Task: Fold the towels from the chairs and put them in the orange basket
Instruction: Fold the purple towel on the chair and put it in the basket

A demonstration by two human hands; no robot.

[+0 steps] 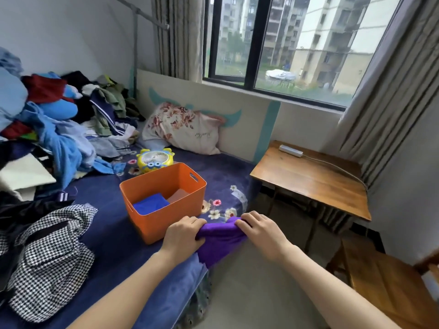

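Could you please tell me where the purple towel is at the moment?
In the head view, the purple towel is at the bed's near edge, gripped between the left hand and right hand, just in front and right of the orange basket.

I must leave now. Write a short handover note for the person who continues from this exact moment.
Left hand and right hand: both grip the purple towel at the bed edge, in front of the orange basket.
Done: one folded blue towel lies in the basket.
Left: finish folding the purple towel and put it in the basket. No other towels are in view.
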